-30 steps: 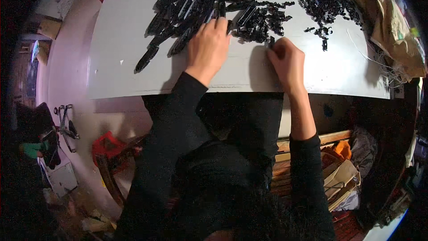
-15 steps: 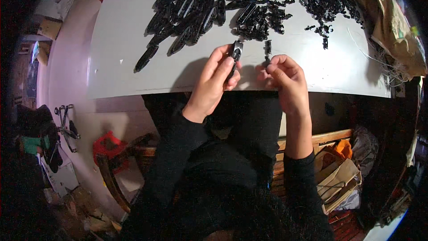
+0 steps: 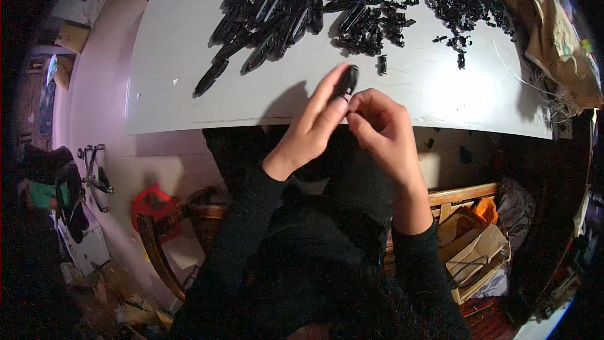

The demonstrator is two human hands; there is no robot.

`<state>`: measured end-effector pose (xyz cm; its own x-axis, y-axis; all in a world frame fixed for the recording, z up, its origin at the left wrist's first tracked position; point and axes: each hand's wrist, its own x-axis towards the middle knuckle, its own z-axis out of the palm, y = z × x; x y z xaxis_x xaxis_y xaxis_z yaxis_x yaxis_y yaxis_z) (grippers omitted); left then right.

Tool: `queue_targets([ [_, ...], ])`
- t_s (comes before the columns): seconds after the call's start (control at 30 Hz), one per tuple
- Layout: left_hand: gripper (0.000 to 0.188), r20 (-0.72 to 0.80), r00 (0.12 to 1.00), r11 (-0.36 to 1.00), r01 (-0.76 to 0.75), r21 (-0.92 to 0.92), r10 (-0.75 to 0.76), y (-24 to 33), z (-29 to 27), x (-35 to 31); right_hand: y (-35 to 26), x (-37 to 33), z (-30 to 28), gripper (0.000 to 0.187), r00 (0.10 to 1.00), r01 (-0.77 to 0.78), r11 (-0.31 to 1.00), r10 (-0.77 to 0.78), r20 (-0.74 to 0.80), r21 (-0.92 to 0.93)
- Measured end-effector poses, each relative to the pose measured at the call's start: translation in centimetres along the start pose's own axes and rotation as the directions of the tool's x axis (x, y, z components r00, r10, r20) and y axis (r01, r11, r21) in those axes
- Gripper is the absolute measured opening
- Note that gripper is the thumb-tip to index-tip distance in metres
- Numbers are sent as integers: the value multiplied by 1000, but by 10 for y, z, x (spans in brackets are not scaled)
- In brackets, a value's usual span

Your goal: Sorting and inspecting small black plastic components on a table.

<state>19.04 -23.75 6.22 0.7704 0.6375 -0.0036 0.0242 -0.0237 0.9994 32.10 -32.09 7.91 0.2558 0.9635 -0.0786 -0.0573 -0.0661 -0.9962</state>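
Observation:
My left hand is closed around a long, glossy black plastic part with a rounded upper end, held tilted just above the table's near edge. Against its lower end, my right hand is pinched, thumb and forefinger together on a small black plastic piece mostly hidden by the fingertips. Beyond the hands, one small black piece lies alone on the white table. Behind it is a heap of small black pieces. To its left lies a pile of long black parts like the held one.
A larger spread of small black pieces covers the table's far right. Clear thin strands hang at the right edge by brown wrapping paper. Below right, a wooden bench holds a cardboard box. A red object is lower left.
My right hand has moved left from near the lone small piece to meet my left hand. The long black part has shifted slightly right and turned in my left hand.

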Motion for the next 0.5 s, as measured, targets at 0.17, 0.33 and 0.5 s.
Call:
queue_targets([
  [0.17, 52, 95, 990, 994, -100, -54, 105, -4, 3, -5, -7, 2, -1, 7, 991, 105, 984, -116, -69, -144],
  [0.33, 54, 104, 994, 999, -33, -25, 35, -1, 4, -9, -7, 2, 0, 11, 975, -22, 990, 53, -214, 143],
  [0.5, 54, 61, 980, 963, -196, 186, 188, -3, 7, -12, -3, -2, -1, 15, 985, -138, 986, 146, -88, 89],
])
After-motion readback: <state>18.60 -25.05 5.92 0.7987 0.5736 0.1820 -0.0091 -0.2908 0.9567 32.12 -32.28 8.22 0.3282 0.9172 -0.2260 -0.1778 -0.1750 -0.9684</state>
